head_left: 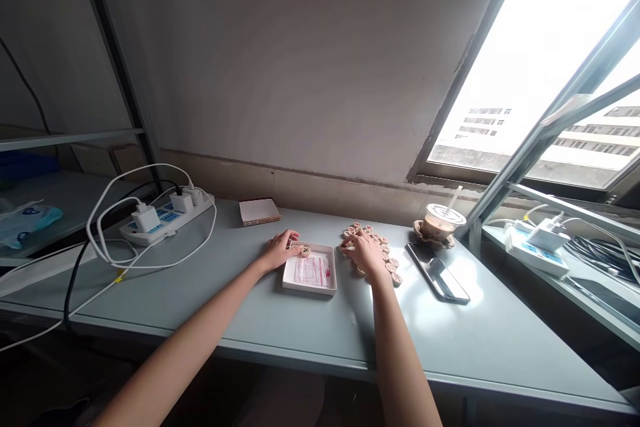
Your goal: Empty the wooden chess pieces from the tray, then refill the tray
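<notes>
A shallow white box [309, 291] lies open on the desk, with a sheet of red-lined paper [313, 271] inside. My left hand [278, 252] grips its back left corner, thumb over the rim. Beside that thumb, in the box, is a round wooden Chinese chess piece [305, 251] with a dark character. My right hand [364, 253] is right of the box, thumb and fingers closed on another Chinese chess piece [343, 246]. Around and partly under this hand lie several more chess pieces [391, 267], laid flat in a cluster; some are hidden by the hand.
A second shallow box part [259, 211] sits near the wall. On the right are a phone [438, 272] and a lidded drink cup [443, 222] with a straw. A power strip [167, 219] with looping white cables [107, 240] occupies the left. The desk's front edge [320, 359] runs below my arms.
</notes>
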{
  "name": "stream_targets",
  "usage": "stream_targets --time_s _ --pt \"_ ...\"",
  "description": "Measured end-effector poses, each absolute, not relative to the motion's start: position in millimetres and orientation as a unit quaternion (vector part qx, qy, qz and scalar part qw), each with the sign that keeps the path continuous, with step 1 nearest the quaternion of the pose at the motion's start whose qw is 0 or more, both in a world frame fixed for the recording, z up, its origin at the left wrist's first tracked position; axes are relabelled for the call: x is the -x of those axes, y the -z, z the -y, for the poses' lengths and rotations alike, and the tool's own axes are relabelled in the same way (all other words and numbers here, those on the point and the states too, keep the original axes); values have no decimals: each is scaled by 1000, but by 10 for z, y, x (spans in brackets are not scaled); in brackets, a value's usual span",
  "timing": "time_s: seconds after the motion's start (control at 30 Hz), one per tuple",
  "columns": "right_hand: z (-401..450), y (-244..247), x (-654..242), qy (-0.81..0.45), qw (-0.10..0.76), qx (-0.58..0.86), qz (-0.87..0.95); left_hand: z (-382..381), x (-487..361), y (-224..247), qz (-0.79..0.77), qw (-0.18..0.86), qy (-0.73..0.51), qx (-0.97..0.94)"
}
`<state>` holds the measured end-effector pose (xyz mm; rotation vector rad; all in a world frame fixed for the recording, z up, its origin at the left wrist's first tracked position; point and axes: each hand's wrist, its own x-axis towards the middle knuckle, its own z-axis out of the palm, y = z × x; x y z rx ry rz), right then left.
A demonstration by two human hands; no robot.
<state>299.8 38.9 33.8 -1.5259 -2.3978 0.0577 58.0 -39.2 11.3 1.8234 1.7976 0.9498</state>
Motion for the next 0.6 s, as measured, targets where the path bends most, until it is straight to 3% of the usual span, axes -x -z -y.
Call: stream_targets --time_s 0.3,0.5,0.6 --pt "-241 -589 -2901 -177 258 422 851 374 -497 -114 -616 210 -347 -675" --pt "-63 -595 -2618 -96 142 385 907 371 -514 -101 -627 208 -323 -677" --pt "-47 -548 -2560 -55 155 378 911 357 -512 -80 -626 198 -324 -681"
